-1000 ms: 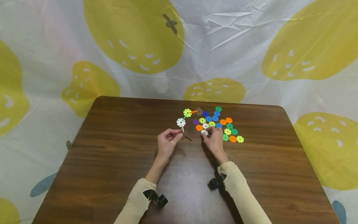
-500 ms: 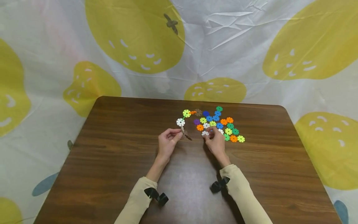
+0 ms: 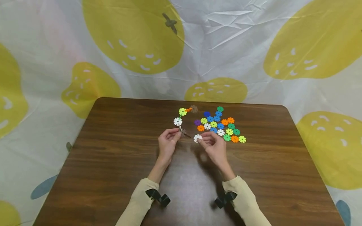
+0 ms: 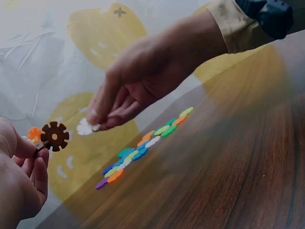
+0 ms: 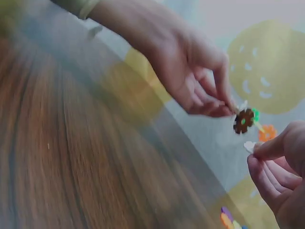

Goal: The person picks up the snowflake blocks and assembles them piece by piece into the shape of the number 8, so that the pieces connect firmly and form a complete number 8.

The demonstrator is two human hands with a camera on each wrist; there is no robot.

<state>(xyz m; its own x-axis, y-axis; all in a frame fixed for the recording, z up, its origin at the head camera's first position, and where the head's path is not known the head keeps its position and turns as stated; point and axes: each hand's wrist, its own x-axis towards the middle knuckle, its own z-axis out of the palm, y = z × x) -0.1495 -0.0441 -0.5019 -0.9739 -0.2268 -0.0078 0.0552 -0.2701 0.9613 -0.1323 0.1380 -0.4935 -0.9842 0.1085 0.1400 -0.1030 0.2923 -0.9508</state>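
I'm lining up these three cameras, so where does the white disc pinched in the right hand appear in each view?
Head: the white disc is slightly right of centre, below mid-height.
Left wrist: white disc left of centre, slightly below mid-height.
Right wrist: white disc right of centre, below mid-height, partly hidden.
Shared landmark: the left hand.

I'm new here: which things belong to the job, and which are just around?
In the job:
linked discs, held by the left hand
white disc, pinched by the right hand
loose discs, probably further parts

Just around:
table
patterned backdrop
wrist cameras
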